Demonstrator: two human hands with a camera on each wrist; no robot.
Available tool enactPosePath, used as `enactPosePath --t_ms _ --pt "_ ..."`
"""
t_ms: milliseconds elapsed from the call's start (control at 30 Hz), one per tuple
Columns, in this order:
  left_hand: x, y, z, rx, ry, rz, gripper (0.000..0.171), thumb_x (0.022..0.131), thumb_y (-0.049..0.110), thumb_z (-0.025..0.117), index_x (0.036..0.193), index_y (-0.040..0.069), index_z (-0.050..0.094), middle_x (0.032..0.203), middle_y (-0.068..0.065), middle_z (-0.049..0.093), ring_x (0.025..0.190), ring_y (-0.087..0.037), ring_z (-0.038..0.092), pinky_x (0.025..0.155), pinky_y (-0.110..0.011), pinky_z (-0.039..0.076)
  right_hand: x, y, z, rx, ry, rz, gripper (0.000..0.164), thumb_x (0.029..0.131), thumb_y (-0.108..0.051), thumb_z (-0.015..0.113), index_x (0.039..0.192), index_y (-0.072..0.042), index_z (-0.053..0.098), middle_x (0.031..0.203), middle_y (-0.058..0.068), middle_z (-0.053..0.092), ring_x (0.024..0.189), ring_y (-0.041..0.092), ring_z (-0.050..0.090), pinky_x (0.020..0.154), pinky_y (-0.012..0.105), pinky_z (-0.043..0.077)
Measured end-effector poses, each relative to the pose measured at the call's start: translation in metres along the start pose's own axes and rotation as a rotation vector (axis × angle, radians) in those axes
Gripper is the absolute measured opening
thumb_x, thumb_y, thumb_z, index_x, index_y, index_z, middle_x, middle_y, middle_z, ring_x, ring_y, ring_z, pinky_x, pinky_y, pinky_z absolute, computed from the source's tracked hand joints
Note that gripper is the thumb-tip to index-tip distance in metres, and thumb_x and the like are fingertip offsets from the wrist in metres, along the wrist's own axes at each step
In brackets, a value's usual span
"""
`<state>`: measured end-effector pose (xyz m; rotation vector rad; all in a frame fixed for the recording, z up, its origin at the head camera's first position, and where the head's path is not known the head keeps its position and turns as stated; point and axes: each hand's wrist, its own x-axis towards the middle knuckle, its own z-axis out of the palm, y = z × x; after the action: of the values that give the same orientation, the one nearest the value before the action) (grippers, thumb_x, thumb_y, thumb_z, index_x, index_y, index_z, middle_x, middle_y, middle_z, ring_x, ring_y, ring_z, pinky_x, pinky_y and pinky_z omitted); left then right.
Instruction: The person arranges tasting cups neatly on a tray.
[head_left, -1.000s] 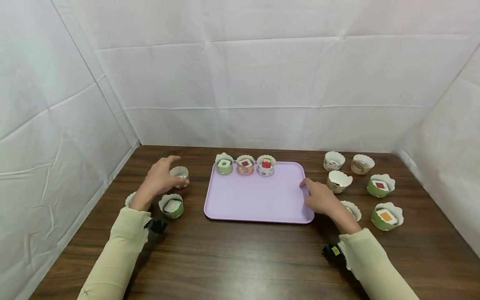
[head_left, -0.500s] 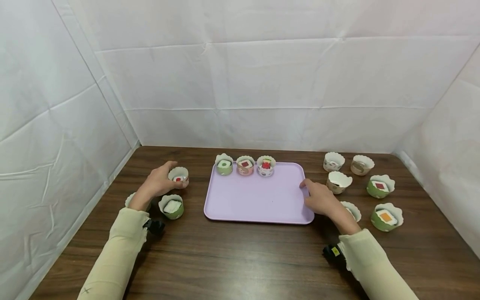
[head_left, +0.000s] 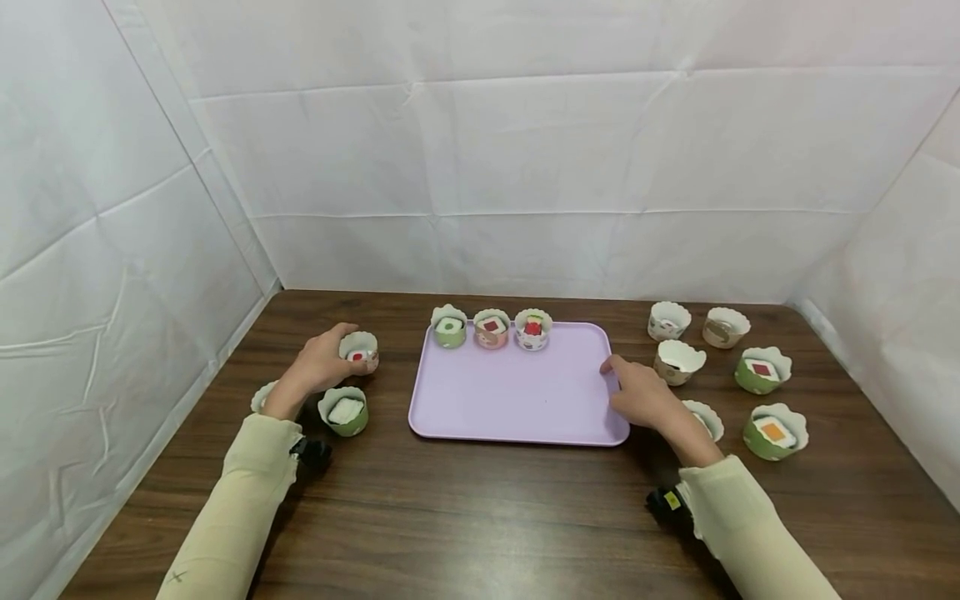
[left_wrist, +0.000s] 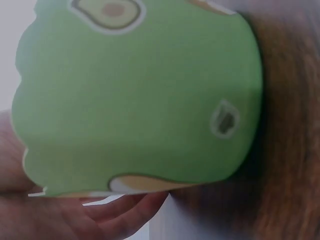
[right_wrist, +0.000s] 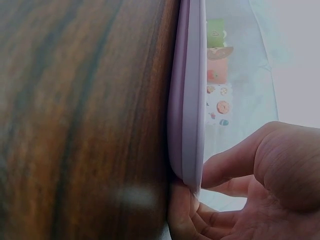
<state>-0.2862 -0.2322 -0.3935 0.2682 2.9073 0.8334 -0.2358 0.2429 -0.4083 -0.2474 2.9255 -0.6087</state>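
My left hand [head_left: 327, 362] is curled round a small white paper cup [head_left: 361, 350] with a red-and-white piece inside, left of the lilac tray [head_left: 517, 400]. A green avocado-print cup [left_wrist: 140, 95] fills the left wrist view, with my left hand's fingers [left_wrist: 105, 215] below it. This green cup [head_left: 345, 412] holds a white piece and stands beside my left wrist. My right hand [head_left: 636, 397] holds the tray's right edge [right_wrist: 192, 100], fingers [right_wrist: 250, 165] on top and thumb beneath. Three filled cups [head_left: 491, 328] stand in a row along the tray's far edge.
Several paper cups stand right of the tray, among them a white one [head_left: 678, 362] and green ones [head_left: 762, 370] [head_left: 775, 432], with one [head_left: 707, 418] half hidden behind my right wrist. Another cup [head_left: 260, 397] sits behind my left wrist. White sheets wall the brown wooden table [head_left: 465, 517].
My left hand has come down from above the small white cup and closed round it. The right hand and the tray have not moved.
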Motion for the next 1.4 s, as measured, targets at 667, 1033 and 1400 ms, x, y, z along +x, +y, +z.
enactPosePath --t_ms 667,1033,1400 --pt "-0.0001 -0.0010 0.0041 -0.016 0.036 0.008 0.069 0.095 0.024 0.065 0.154 -0.002 0.040 0.145 -0.032 0.053 0.129 -0.049 0.052 0.104 -0.062 0.048 -0.0008 -0.0010 -0.0004 -0.006 0.011 -0.009 0.049 0.081 0.001 0.056 0.129 0.007 0.056 0.104 0.024 0.067 0.086 0.032 0.056 0.070 0.041 0.052" --pt "-0.0023 -0.0001 0.0037 -0.026 0.077 0.001 0.067 0.095 0.026 0.065 0.153 0.000 0.042 0.144 -0.030 0.055 0.120 -0.044 0.056 0.095 -0.056 0.051 -0.0005 0.0003 0.0009 -0.002 0.014 -0.014 0.049 0.081 0.001 0.056 0.130 0.007 0.056 0.096 0.020 0.065 0.084 0.031 0.055 0.068 0.039 0.051" --pt "-0.0036 0.0043 0.0030 -0.050 0.117 -0.009 0.069 0.096 0.032 0.065 0.155 0.004 0.042 0.151 -0.027 0.051 0.129 -0.046 0.053 0.099 -0.059 0.050 -0.0008 -0.0002 0.0009 -0.003 0.015 -0.012 0.049 0.081 0.001 0.057 0.130 0.007 0.055 0.100 0.022 0.066 0.083 0.030 0.056 0.066 0.036 0.049"
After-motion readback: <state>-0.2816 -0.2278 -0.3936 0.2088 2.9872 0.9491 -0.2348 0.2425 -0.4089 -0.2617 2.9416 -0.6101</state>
